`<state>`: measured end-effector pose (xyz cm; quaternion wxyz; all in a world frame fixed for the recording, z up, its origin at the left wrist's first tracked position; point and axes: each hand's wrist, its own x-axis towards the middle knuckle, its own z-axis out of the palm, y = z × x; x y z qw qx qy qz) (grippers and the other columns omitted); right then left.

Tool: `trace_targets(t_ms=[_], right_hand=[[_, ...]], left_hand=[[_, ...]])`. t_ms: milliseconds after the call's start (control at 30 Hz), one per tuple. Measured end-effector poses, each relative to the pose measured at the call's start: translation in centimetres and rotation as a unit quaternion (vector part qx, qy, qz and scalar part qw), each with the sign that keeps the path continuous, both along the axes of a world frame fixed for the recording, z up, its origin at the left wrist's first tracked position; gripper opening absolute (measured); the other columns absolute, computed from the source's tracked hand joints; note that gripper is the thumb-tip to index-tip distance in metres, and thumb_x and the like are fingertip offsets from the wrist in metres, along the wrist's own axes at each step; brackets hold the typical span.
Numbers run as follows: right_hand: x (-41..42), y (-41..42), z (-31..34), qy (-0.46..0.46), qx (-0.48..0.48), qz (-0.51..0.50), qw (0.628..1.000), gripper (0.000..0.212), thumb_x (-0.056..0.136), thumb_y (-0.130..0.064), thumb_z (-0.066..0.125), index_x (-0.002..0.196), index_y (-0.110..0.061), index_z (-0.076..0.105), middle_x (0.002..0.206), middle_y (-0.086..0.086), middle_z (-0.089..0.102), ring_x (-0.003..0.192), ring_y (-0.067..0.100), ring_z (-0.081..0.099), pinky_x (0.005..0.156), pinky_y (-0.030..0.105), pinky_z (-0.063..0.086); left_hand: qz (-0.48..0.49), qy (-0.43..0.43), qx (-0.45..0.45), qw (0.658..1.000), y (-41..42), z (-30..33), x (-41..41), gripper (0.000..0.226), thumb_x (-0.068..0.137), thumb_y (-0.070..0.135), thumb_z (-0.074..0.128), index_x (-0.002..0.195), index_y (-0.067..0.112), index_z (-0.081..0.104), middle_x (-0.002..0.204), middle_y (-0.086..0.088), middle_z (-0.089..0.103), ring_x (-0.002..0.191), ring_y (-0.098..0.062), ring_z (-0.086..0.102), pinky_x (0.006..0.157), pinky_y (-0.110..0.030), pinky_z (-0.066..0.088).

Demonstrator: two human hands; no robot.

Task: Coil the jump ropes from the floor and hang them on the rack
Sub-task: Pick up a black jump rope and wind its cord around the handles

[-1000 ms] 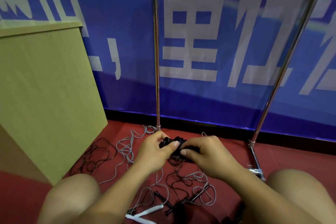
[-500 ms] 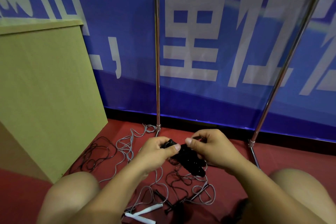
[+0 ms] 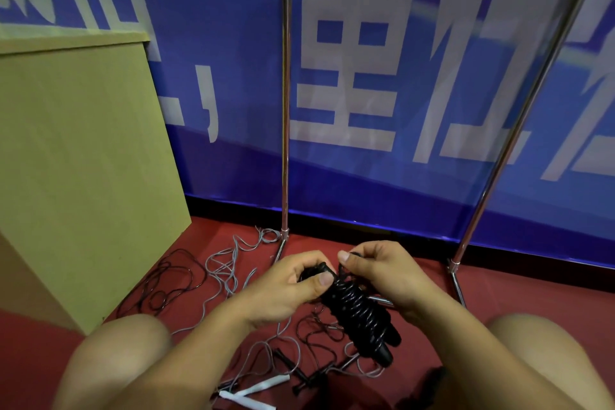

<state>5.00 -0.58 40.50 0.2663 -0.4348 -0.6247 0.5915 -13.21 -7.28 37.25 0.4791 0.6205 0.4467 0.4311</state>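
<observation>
Head view, person crouched, both knees in frame at 7 and 5 o'clock.

Left hand [image 3: 293, 289]: grip closed on the upper end of a black rope [image 3: 361, 313], thumb pressed flat on top of it. Right hand [image 3: 382, 276]: thumb and forefinger pinched together at the same upper end, just beside the left thumb; the pinch appears to have a strand of the cord, though the strand itself is too thin and dark to confirm.

The black rope is a tight bundle, its cord wound in close turns round the paired black handles. It is held off the floor, slanting from the hands at centre down toward 5 o'clock, the handle ends free at the bottom.

Floor [image 3: 532, 296], red: loose ropes remain on it. A grey rope [image 3: 229, 263] sprawls at 9 to 10 o'clock of the hands, reaching the foot of the rack's left post. A thin dark cord [image 3: 173, 280] lies in loops farther toward 9 o'clock, near the box [image 3: 83, 160]. White handles [image 3: 263, 388] lie at 6 o'clock between the knees, with small black handles [image 3: 309, 379] just beside them.

Rack [image 3: 285, 110]: two metal posts stand at 12 and 2 o'clock against a blue banner [image 3: 432, 176]. Its top bar is out of frame.
</observation>
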Motion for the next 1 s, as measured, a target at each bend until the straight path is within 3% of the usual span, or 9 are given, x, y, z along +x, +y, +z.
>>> trace_targets(t_ms=[233, 333, 467, 533, 600, 667, 733, 867, 1000], right_hand=[[-0.8, -0.2, -0.9, 0.078, -0.17, 0.037, 0.982, 0.022, 0.099, -0.021, 0.056, 0.081, -0.008, 0.056, 0.065, 0.008, 0.06, 0.054, 0.017, 0.057, 0.056, 0.031, 0.051], [-0.9, 0.3, -1.4, 0.051, -0.096, -0.034, 0.993, 0.023, 0.097, -0.025, 0.06, 0.082, -0.008, 0.057, 0.064, 0.01, 0.061, 0.055, 0.022, 0.058, 0.06, 0.037, 0.051], [-1.3, 1.0, -2.1, 0.052, 0.025, -0.181, 0.982, 0.03, 0.093, -0.032, 0.065, 0.073, -0.012, 0.056, 0.063, 0.008, 0.059, 0.058, 0.021, 0.054, 0.061, 0.039, 0.048], [-1.4, 1.3, -2.3, 0.024, 0.122, -0.261, 0.957, 0.034, 0.091, -0.034, 0.066, 0.068, -0.012, 0.053, 0.059, 0.005, 0.058, 0.056, 0.018, 0.052, 0.059, 0.039, 0.048], [-1.8, 1.1, -2.5, 0.003, 0.195, -0.301, 0.934, 0.035, 0.091, -0.035, 0.066, 0.066, -0.014, 0.052, 0.057, 0.0, 0.057, 0.053, 0.012, 0.049, 0.059, 0.038, 0.046], [-2.4, 0.3, -2.6, -0.01, 0.24, -0.287, 0.927, 0.034, 0.09, -0.035, 0.068, 0.065, -0.015, 0.053, 0.054, -0.003, 0.056, 0.049, 0.005, 0.046, 0.055, 0.029, 0.041], [-3.0, -0.8, -2.7, -0.04, 0.274, -0.247, 0.929, 0.035, 0.087, -0.038, 0.07, 0.064, -0.017, 0.054, 0.052, -0.004, 0.057, 0.049, 0.006, 0.049, 0.051, 0.023, 0.037], [-3.7, -2.4, -3.2, -0.069, 0.31, -0.157, 0.935, 0.032, 0.084, -0.04, 0.071, 0.063, -0.022, 0.057, 0.055, -0.009, 0.061, 0.05, 0.008, 0.056, 0.052, 0.029, 0.045], [-3.3, -3.0, -2.2, -0.042, 0.304, -0.09, 0.947, 0.019, 0.089, -0.033, 0.069, 0.073, -0.022, 0.068, 0.059, -0.012, 0.066, 0.053, 0.004, 0.059, 0.052, 0.02, 0.044]], left_hand=[[0.068, -0.046, 0.01, 0.997, 0.1, -0.3, 0.6, 0.023, 0.091, 0.028, 0.059, 0.102, 0.009, 0.053, 0.078, 0.007, 0.056, 0.071, -0.003, 0.049, 0.067, -0.017, 0.042], [0.143, -0.102, -0.018, 0.984, 0.5, -0.4, 1.4, 0.026, 0.094, 0.027, 0.065, 0.108, 0.01, 0.052, 0.078, 0.005, 0.063, 0.064, -0.006, 0.053, 0.061, -0.02, 0.045], [0.221, -0.149, -0.1, 0.959, 0.9, -0.9, 1.8, 0.021, 0.099, 0.026, 0.055, 0.114, 0.012, 0.056, 0.079, -0.008, 0.056, 0.058, -0.014, 0.054, 0.06, -0.028, 0.052], [0.206, -0.146, -0.123, 0.96, 0.9, -1.2, 2.2, 0.027, 0.097, 0.033, 0.055, 0.114, 0.012, 0.059, 0.089, -0.008, 0.064, 0.07, -0.018, 0.063, 0.069, -0.03, 0.055], [0.193, -0.129, -0.126, 0.964, 1.0, -2.0, 2.6, 0.046, 0.09, 0.051, 0.058, 0.123, 0.019, 0.061, 0.111, -0.002, 0.072, 0.099, -0.019, 0.069, 0.088, -0.033, 0.056], [0.18, -0.116, -0.123, 0.969, 0.9, -2.4, 3.0, 0.069, 0.079, 0.073, 0.062, 0.134, 0.031, 0.058, 0.132, 0.008, 0.065, 0.123, -0.011, 0.06, 0.108, -0.038, 0.045], [0.182, -0.146, -0.128, 0.964, 1.0, -2.8, 3.3, 0.079, 0.072, 0.083, 0.06, 0.136, 0.038, 0.055, 0.14, 0.01, 0.059, 0.131, -0.01, 0.054, 0.113, -0.041, 0.038], [0.235, -0.212, -0.128, 0.94, 1.3, -1.6, 2.9, 0.076, 0.079, 0.072, 0.043, 0.124, 0.015, 0.064, 0.117, -0.01, 0.072, 0.103, -0.017, 0.07, 0.077, -0.025, 0.054], [0.266, -0.219, -0.094, 0.934, 1.1, -1.3, 2.1, 0.083, 0.079, 0.08, 0.047, 0.128, 0.014, 0.062, 0.123, -0.014, 0.069, 0.115, -0.025, 0.066, 0.093, -0.037, 0.054]])
